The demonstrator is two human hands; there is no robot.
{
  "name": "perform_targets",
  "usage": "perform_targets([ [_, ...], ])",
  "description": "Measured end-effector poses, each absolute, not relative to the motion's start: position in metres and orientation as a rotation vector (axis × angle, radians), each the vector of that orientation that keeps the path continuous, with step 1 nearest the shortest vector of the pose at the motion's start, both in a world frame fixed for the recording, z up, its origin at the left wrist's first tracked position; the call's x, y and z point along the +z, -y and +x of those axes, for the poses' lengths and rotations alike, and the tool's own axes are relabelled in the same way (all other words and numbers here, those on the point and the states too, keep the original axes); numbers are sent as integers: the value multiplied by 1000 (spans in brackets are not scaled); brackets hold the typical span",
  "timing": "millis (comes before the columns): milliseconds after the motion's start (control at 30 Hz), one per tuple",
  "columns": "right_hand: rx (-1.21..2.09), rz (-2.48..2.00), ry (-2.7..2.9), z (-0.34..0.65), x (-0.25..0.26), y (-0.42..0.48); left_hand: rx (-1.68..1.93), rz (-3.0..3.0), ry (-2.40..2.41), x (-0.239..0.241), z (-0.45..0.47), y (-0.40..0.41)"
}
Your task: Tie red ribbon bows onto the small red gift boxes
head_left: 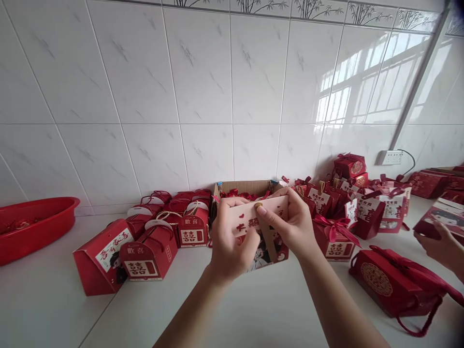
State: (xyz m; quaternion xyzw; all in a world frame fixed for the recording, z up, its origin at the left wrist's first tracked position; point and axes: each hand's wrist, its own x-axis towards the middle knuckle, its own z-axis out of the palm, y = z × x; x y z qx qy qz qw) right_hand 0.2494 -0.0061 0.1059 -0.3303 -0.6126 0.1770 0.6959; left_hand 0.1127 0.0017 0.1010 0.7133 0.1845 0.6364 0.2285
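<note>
Between my two hands is a gift box (264, 258) with a pale pink top band, red lettering and a printed figure on its lower front. My left hand (232, 241) grips its left side, the thumb bent across the front. My right hand (290, 222) holds the upper right, its thumb pressing at a small gold-coloured spot on the top band. A gold-toned strip runs down the front below that thumb. The back of the box and the fingers behind it are hidden. Just behind my hands stands an open cardboard carton (250, 186) with red items inside.
Red gift boxes (148, 253) cluster at the left, beside a red plastic basin (39, 232). More red boxes and bags (369, 215) crowd the right, with a ribboned box (395, 282) in front. Another person's hand (444, 249) holds a box (444, 217) at the right edge. A tiled wall stands behind.
</note>
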Motion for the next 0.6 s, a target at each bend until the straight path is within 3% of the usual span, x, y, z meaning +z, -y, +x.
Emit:
perform_targets([
  [100,293,-780,1283,249,106,5,1587,1962,-687,98,117,-7],
  [300,198,-822,1255,249,106,4,1622,2023,-984,88,124,-23],
  [600,84,-807,1429,282,107,4,925,2104,-1125,123,66,-25],
])
